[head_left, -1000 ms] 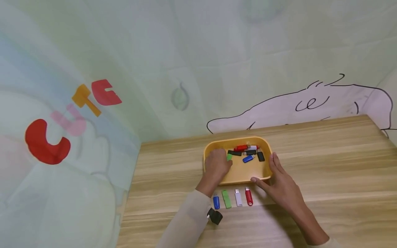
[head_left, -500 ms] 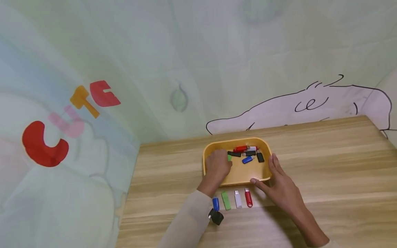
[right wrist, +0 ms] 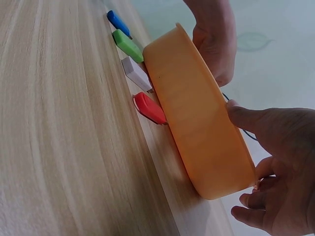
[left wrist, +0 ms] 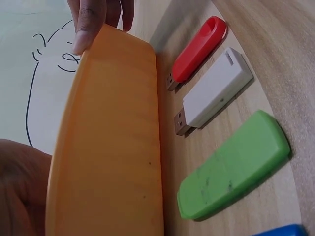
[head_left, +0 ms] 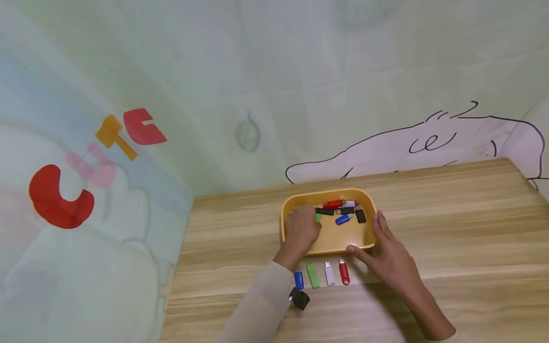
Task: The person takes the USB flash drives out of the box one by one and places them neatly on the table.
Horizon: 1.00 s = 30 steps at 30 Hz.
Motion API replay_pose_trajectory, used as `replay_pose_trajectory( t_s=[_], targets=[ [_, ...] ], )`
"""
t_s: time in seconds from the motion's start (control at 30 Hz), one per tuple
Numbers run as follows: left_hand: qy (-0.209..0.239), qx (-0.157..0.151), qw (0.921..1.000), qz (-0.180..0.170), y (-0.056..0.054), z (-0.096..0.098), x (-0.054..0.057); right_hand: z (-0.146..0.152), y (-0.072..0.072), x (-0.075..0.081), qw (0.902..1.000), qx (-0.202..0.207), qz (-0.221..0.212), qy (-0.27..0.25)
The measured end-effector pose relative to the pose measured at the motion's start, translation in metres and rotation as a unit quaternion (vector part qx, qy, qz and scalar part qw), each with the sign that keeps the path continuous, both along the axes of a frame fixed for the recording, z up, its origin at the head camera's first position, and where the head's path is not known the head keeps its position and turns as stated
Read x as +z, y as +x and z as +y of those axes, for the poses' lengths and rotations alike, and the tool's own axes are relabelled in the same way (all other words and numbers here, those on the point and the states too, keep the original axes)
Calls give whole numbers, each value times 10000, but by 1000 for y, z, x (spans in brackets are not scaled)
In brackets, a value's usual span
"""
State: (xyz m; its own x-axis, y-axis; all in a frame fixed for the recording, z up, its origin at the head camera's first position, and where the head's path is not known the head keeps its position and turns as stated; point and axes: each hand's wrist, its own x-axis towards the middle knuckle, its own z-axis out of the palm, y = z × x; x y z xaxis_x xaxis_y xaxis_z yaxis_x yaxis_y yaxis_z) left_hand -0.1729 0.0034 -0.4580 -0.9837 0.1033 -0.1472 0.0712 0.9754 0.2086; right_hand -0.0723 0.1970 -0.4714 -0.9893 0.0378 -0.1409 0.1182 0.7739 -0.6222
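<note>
At the left, the left hand (head_left: 302,229) is occupying the tray's left end; its fingers are bending downward, and whether they are gripping anything, I cannot tell. Below it, the blue stick (head_left: 299,280) is lying just beside the sleeve (head_left: 261,300), so a low-passing arm could be dragging it askew. Next, the green stick (head_left: 313,275), white stick (head_left: 329,273) and red stick (head_left: 344,271) are lying in line on the worktop (head_left: 463,238), near the yellow tray (head_left: 330,252); any slide of the tray toward the person would be shoving their ends out of line. Inside, a green piece (head_left: 318,217) is showing beside the left hand and near a black stick (head_left: 324,211); hasty picking could be catching both. At the right, the right hand (head_left: 392,257) is bracing the tray's near corner, fingers extending along the outside, thumb resting on the rim; too much pressure there could be tipping it.
</note>
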Motion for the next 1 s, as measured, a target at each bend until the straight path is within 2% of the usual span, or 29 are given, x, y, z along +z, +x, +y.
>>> replay_pose_trajectory(
  t_s=[0.37, 0.67, 1.0],
  targets=[
    [187, 118, 9997, 93, 4, -2, 2, -1, 2, 0, 10000, 13, 29, 26],
    [296, 219, 9993, 42, 10, 0, 8, 0, 3, -2, 10000, 18, 46, 21],
    [419, 232, 9987, 177, 17, 3, 16, 0, 2, -2, 10000, 32, 38, 34]
  ],
)
